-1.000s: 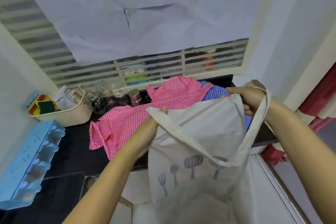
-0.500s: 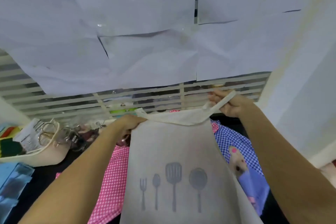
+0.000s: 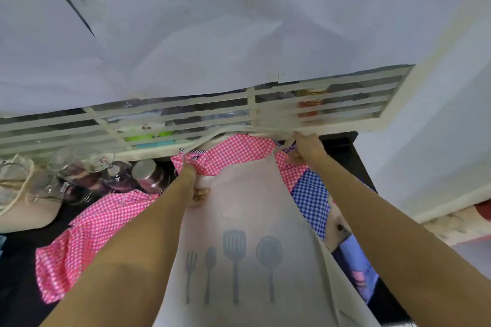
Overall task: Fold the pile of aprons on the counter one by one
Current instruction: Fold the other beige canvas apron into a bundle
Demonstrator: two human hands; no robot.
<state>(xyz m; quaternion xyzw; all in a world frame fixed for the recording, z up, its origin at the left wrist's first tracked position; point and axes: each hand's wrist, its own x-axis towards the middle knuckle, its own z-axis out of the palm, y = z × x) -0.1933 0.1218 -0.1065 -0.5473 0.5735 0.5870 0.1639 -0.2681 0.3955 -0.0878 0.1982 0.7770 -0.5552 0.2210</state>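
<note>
A beige apron printed with a grey fork, spoon, spatula and ladle lies spread towards me over the pile. My left hand grips its top left corner, fingers curled under the cloth. My right hand pinches the top right corner where the neck strap loops off along the window sill. Beneath it lie a pink checked apron on the left and a blue checked apron on the right, on the black counter.
Glass jars and wine glasses crowd the counter's back left beside a cream basket. A louvred window covered with white paper runs behind the pile. A white wall closes the right side.
The beige apron has come down from being held up in the air to lying over the pile, and both hands moved forward and lower with its top corners.
</note>
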